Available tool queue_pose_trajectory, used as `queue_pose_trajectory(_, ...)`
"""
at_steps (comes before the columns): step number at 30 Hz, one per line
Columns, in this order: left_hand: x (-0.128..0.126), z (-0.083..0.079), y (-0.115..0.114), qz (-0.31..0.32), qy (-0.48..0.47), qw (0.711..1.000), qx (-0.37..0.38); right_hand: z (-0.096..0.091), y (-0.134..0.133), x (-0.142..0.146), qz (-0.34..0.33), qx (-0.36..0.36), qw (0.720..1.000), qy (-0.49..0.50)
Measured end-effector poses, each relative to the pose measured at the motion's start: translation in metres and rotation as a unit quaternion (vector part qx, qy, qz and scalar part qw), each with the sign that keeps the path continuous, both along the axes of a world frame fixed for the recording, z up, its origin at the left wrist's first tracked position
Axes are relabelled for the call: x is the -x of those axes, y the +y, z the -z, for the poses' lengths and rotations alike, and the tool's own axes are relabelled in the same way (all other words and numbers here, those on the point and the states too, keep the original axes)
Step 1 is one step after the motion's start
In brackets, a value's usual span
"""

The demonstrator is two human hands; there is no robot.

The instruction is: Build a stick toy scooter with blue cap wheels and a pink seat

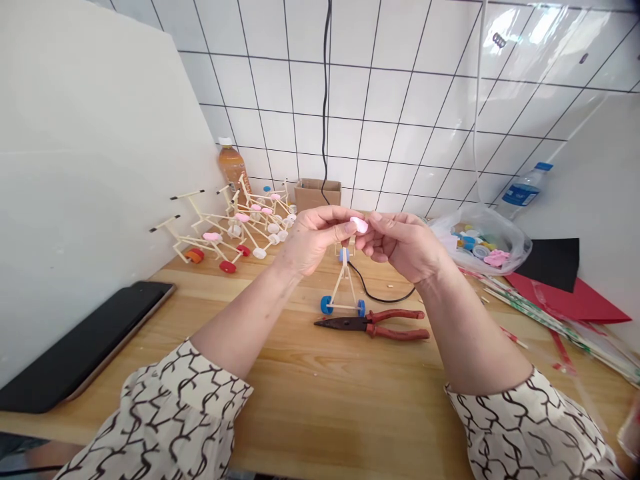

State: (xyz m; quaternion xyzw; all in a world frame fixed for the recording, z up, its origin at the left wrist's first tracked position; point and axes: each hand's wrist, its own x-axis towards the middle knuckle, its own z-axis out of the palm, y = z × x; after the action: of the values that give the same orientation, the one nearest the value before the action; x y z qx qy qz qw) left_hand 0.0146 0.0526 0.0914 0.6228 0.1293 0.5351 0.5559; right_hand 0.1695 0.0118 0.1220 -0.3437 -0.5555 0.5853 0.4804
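- left hand (pixel 315 240) and right hand (pixel 405 248) up close, fingers (pixel 380 223) pinched shut on a small pink piece (pixel 359 225)
- stick cart (pixel 343 297) right underneath, pliers (pixel 370 325) just beside it
- worktop (pixel 300 413) near edge well apart from both

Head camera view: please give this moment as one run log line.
left hand: pinching pink heart piece | right hand: pinching same piece | below: stick cart

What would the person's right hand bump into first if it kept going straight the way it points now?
The small pink piece comes first: the right hand seems to be touching it at the fingertips. Just beyond it is the left hand, though depth is hard to judge from this view.
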Motion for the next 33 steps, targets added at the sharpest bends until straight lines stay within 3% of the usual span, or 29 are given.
queue_pose_trajectory(11, 0.0009, -0.0018, -0.0026, 0.001, 0.029, 0.998, -0.056, 0.0037, 0.0013, 0.0057, 0.057, -0.016, 0.998, -0.019)
queue_pose_trajectory(20, 0.0013, -0.0027, -0.004, -0.041, 0.049, 0.993, -0.103, 0.0049, 0.0011, 0.0071, 0.073, -0.027, 0.997, -0.024)
queue_pose_trajectory(28, 0.0026, -0.0044, -0.0051, -0.011, 0.034, 0.994, -0.099, 0.0041, -0.0001, 0.0094, 0.08, -0.027, 0.996, -0.014)
queue_pose_trajectory(33, 0.0005, -0.0029, -0.0058, -0.058, 0.039, 0.992, -0.101, 0.0069, 0.0024, 0.0079, 0.085, -0.037, 0.995, -0.027)
